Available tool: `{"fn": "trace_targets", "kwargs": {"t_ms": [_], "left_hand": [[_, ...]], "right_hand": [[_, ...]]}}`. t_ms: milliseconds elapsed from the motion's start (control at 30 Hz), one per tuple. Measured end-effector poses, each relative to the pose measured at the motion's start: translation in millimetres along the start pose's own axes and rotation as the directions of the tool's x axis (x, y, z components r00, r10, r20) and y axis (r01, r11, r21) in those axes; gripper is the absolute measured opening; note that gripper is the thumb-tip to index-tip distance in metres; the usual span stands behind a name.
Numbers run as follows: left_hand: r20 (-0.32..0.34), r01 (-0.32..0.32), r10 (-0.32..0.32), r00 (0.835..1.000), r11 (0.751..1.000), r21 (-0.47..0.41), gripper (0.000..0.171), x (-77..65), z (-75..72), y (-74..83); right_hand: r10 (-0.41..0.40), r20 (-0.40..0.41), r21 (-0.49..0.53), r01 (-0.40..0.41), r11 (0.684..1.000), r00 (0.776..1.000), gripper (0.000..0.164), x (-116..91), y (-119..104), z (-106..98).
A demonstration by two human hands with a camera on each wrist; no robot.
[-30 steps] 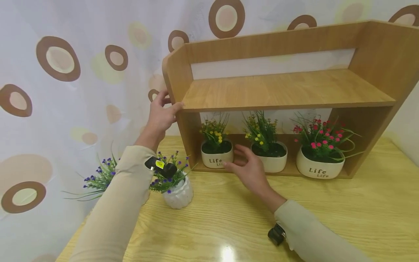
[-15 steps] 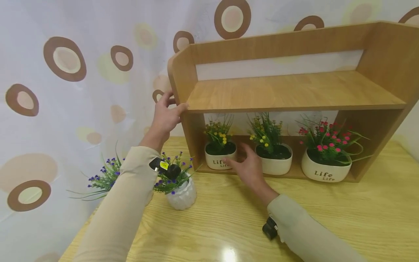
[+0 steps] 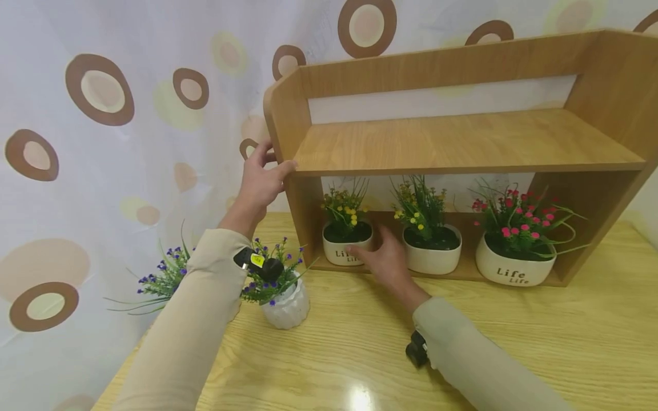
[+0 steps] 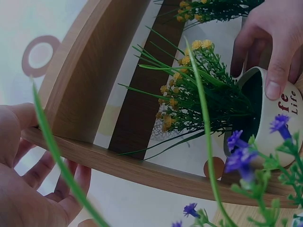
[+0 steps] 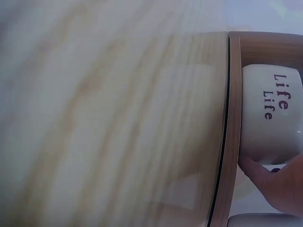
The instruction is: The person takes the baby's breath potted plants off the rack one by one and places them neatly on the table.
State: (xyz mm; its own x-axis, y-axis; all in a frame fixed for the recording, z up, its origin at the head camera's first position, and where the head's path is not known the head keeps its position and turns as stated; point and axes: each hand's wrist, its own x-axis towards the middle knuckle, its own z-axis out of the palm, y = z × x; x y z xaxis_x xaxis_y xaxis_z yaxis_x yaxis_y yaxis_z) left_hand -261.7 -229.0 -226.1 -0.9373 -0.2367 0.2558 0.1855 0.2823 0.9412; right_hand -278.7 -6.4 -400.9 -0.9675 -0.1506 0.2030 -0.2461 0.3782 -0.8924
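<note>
A wooden two-tier shelf [image 3: 462,140] stands on the table. My left hand [image 3: 262,180] grips its left side panel, thumb at the front edge of the upper board and fingers behind the panel. On the lower level, at the left end, sits a white oval flowerpot [image 3: 333,255] lettered "Life", with small yellow flowers. My right hand [image 3: 389,264] holds this pot by its right end; the thumb lies across the front lettering. In the left wrist view the right hand's other fingers [image 4: 244,49] reach behind the rim, partly hidden.
Right of the held pot, a second white pot [image 3: 434,261] with yellow flowers and a third pot [image 3: 506,274] with pink flowers share the lower level. A fluted white pot [image 3: 289,308] and another purple-flowered plant [image 3: 167,271] stand left on the wooden table [image 3: 319,359].
The right hand has moved slightly left and closed in on the left pot, its thumb now across the front. The left hand keeps its grip on the shelf. The head view has shifted a little.
</note>
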Motion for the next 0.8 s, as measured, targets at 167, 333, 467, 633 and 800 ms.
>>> {"fn": "trace_targets", "kwargs": {"t_ms": [167,333,467,633,800], "left_hand": [[0.003,0.000,0.000,1.000,1.000,-0.006,0.054,-1.0,1.9,-0.6],[-0.001,-0.005,0.005,1.000,1.000,0.005,0.055,-1.7,2.5,-0.9],[0.000,-0.014,0.014,1.000,1.000,0.022,0.057,-1.0,1.8,-1.0],[0.001,-0.014,0.014,1.000,0.999,0.030,0.059,-0.7,0.1,-0.9],[0.002,-0.016,0.016,1.000,0.999,0.033,0.060,-0.6,-0.4,-0.8]], "right_hand": [[0.024,0.023,-0.015,-0.023,1.000,0.999,0.092,4,3,0],[0.006,0.039,-0.005,-0.006,1.000,0.999,0.090,8,5,0],[-0.016,0.052,-0.010,0.017,1.000,0.999,0.090,10,6,0],[-0.019,0.064,-0.037,0.021,0.999,0.998,0.094,14,8,0],[-0.021,0.074,-0.041,0.024,0.999,0.997,0.093,16,9,0]]}}
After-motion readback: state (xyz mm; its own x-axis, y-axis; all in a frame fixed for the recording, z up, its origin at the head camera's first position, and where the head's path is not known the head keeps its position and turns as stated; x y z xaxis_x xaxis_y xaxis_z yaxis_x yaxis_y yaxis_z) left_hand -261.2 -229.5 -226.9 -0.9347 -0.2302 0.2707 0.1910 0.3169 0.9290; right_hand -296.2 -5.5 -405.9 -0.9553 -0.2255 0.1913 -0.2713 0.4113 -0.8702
